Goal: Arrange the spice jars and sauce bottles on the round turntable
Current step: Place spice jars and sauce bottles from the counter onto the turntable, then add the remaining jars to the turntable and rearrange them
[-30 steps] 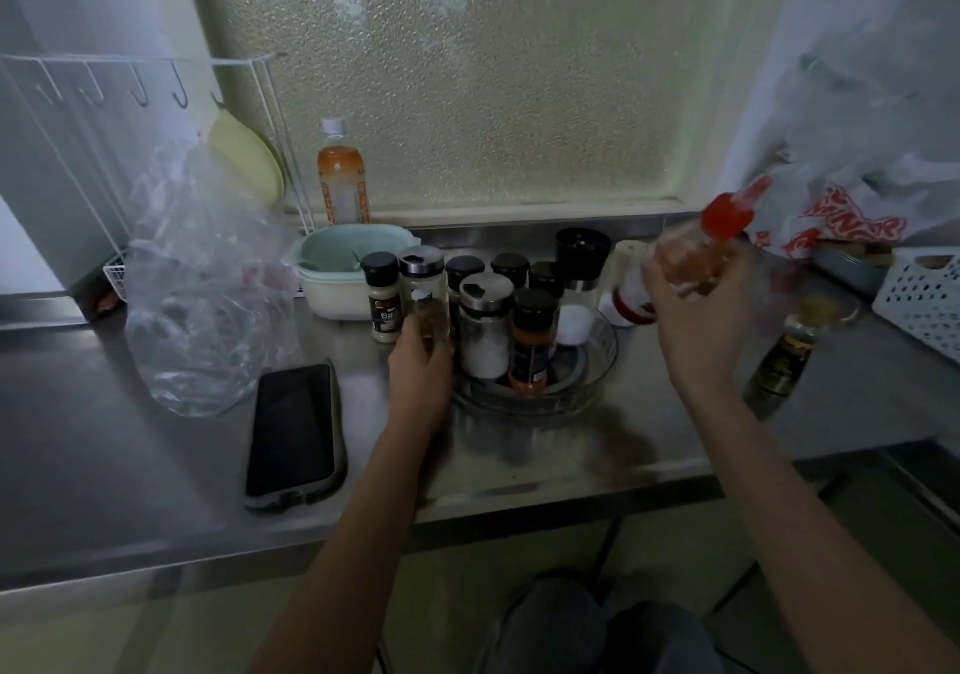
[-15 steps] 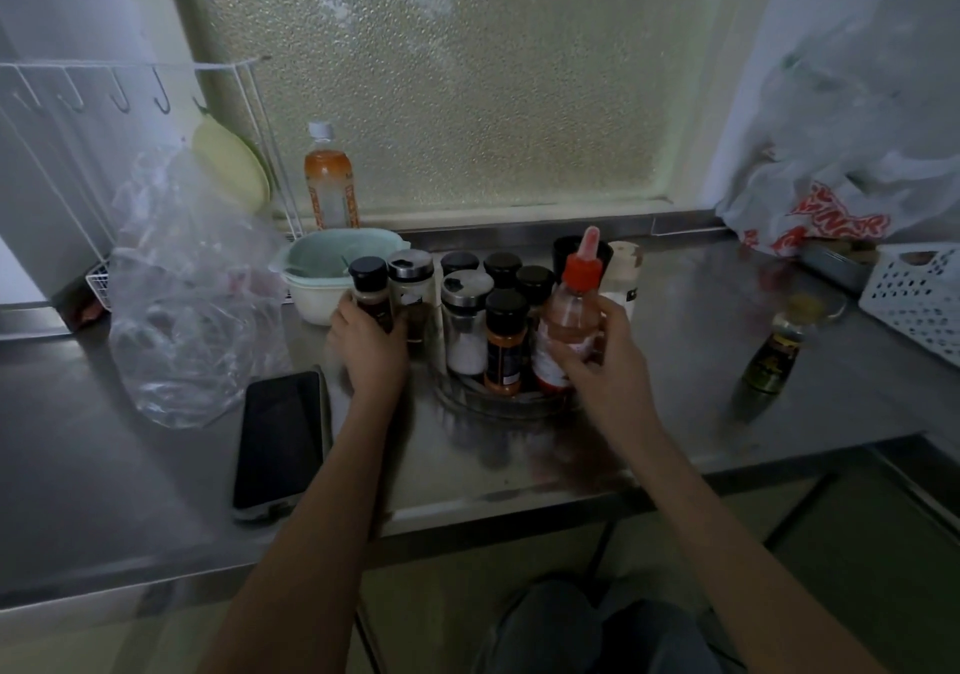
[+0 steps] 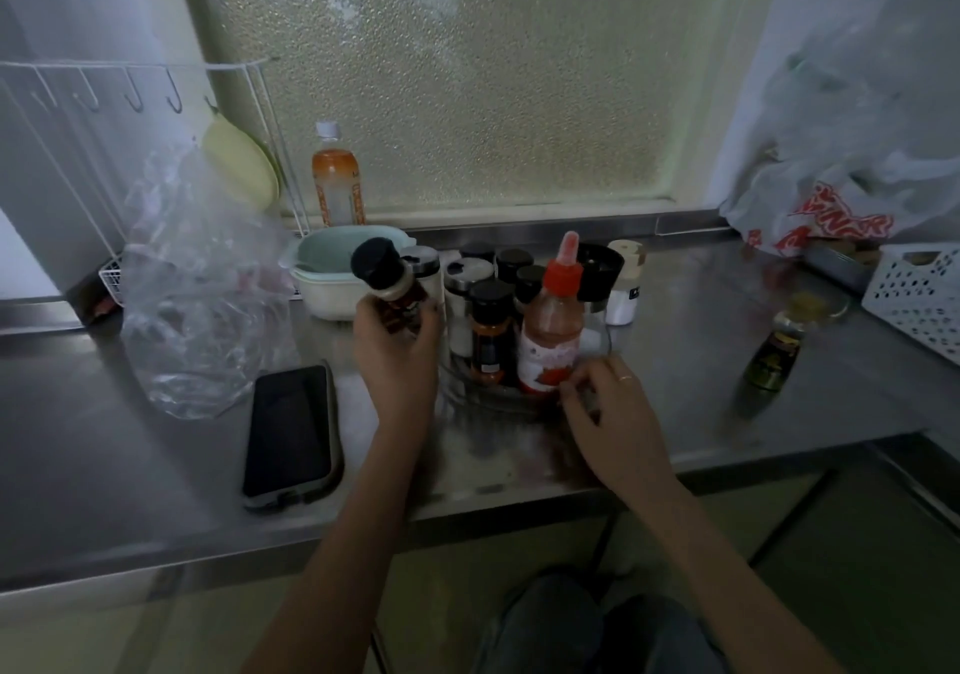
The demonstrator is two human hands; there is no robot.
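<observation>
Table (image 3: pixel 675 403): steel, across mid-frame. Turntable (image 3: pixel 467 387): clear, frame centre, crowded with jars. Red-capped sauce bottle (image 3: pixel 551 330): upright at its front edge. Left hand (image 3: pixel 397 346): grip clenched on tilted black-capped spice jar (image 3: pixel 387 283), lifted. Right hand (image 3: pixel 613 413): grip loosely curled, fingertips apparently touching bottle base.

Your left hand (image 3: pixel 396 348) is raised off the counter, fingers wrapped around a tilted spice jar (image 3: pixel 390 286). Your right hand (image 3: pixel 610 413) sits low and palm-down, fingertips (image 3: pixel 571 387) curled against the base of the red-capped sauce bottle (image 3: pixel 551 333). Both forearms reach forward, bare.
</observation>
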